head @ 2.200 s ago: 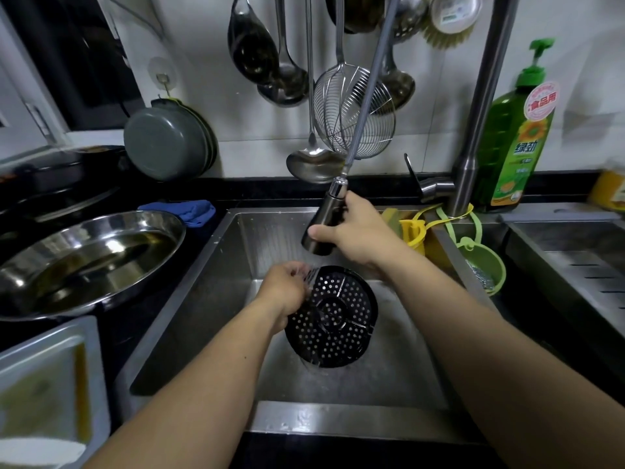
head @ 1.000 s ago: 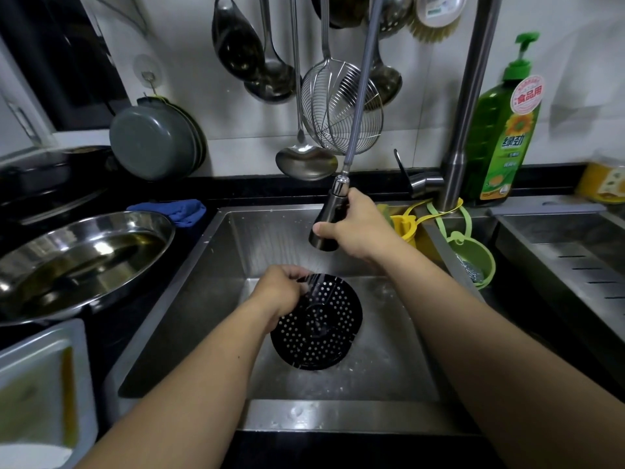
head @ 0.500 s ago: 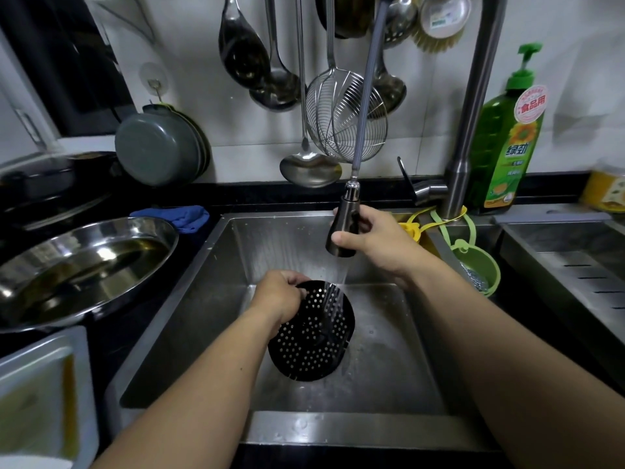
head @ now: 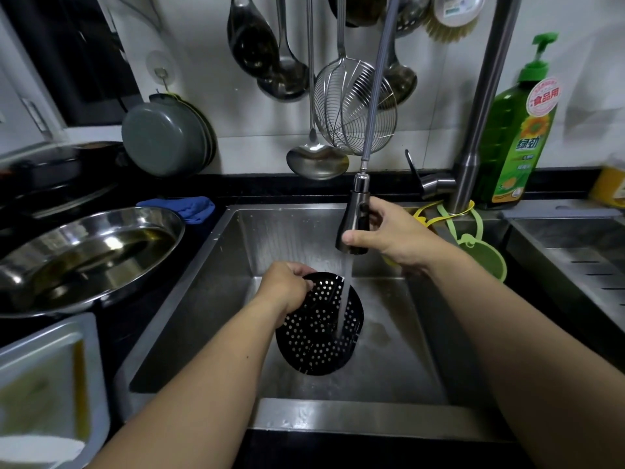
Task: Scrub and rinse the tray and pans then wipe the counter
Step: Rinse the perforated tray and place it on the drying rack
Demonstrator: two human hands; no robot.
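The fingers (head: 297, 270) of the left hand (head: 282, 287) are curled over the upper edge of the black perforated tray (head: 318, 336) and hold it tilted inside the sink (head: 209, 292), with the holed face turned to the right. The right hand (head: 392, 236) grips the pull-out spray head (head: 353, 221), thumb across its lower end, and water falls from it onto the tray. Compared with half a second ago, the spray head is held a little higher and more upright, the stream now reaches far down the tray's face, and the tray is turned more edge-on. Two seconds ago it lay more flat and showed its full round face. To the left, on the dark surface (head: 111, 330), stand a round steel pan (head: 84, 258) with oily liquid and a rectangular tray (head: 50, 384) at the corner, both dirty. A blue cloth (head: 189, 206) lies behind the sink's left corner. On the white wall hang ladles, a wire skimmer (head: 355, 106) and a grey pan (head: 165, 140). A green detergent bottle (head: 517, 137) stands beside the faucet pipe (head: 480, 106).
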